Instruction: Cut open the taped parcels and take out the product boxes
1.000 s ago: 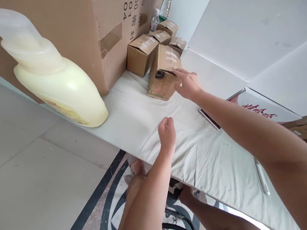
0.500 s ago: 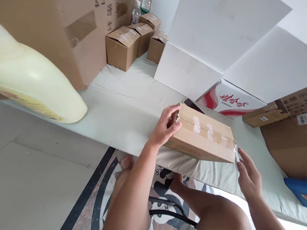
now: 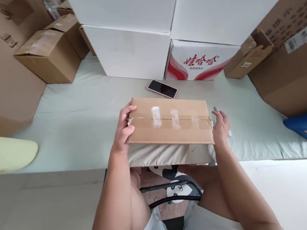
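A brown cardboard box (image 3: 170,131), with strips of clear tape across its top seam, is at the front of the covered surface. My left hand (image 3: 123,129) grips its left end, thumb toward the near side and fingers toward the far side. At the right end is my right hand (image 3: 221,126), its fingers closed round a slim object (image 3: 215,109). Only a grey tip and a pale bit below the hand show, so its kind is unclear. Behind the box lies a phone (image 3: 162,89), dark screen up.
White boxes (image 3: 128,53) and a red-and-white carton (image 3: 197,61) stand at the back. Small brown boxes (image 3: 49,55) sit at back left. A pale yellow object (image 3: 11,153) lies at left, a blue item (image 3: 305,127) at right. The pale cloth (image 3: 93,157) ends at the front edge.
My view has swung to the right and levelled. My left hand keeps its grip on the cardboard box. The phone behind it now shows fully.
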Demonstrator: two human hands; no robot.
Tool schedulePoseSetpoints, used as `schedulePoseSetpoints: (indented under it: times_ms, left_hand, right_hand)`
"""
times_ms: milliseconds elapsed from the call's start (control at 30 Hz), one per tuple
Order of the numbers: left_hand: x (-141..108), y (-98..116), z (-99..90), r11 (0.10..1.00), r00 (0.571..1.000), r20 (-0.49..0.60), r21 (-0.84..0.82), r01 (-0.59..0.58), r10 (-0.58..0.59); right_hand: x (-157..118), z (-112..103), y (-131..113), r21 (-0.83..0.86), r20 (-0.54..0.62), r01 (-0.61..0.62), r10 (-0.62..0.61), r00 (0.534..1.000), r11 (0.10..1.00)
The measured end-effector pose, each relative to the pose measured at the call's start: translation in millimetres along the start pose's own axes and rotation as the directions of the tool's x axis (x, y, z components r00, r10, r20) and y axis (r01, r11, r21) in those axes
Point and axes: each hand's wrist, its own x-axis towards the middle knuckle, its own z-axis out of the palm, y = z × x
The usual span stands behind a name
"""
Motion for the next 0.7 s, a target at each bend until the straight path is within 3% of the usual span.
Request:
schedulePoseSetpoints:
  times_ms: [67, 133, 300, 400, 467, 533, 600, 700]
  left_hand:
    - [4, 2, 2.0, 1.000, 0.997, -0.075, 0.004, -0.009, 0.009]
    - [7, 4, 6.9, 0.999, 0.990, -0.131, -0.002, -0.041, 0.041]
    - [6, 14, 23.0, 0.999, 0.999, -0.046, 0.037, 0.013, -0.011]
    - [-4, 19, 33.5, 0.997, 0.998, -0.009, 0.048, 0.061, -0.060]
    - [-13, 22, 41.8, 0.996, 0.998, -0.003, 0.066, 0.065, -0.065]
    - [-24, 26, 50.9, 0.995, 0.998, 0.011, 0.077, 0.059, -0.060]
    - [-33, 31, 59.5, 0.994, 0.996, 0.042, 0.067, 0.082, -0.085]
    - [-41, 35, 68.8, 0.983, 0.981, 0.075, 0.045, 0.176, -0.179]
  right_hand:
    - [5, -3, 4, -0.032, -0.029, -0.166, 0.165, 0.986, 0.986]
    - [10, -6, 8, -0.070, 0.021, -0.235, 0.237, 0.971, 0.970]
    - [18, -13, 17, 0.083, 0.066, -0.167, 0.162, 0.985, 0.983]
    - [21, -15, 14, 0.300, 0.000, -0.143, 0.149, 0.989, 0.943]
    - [21, -17, 6, 0.615, -0.098, -0.090, 0.189, 0.977, 0.784]
    - [18, -23, -3, 0.875, -0.155, 0.006, 0.268, 0.951, 0.485]
    - [11, -35, -8, 0.967, -0.166, 0.086, 0.334, 0.928, 0.242]
    - [-3, -64, -1, 0.974, -0.226, 0.210, 0.356, 0.907, 0.086]
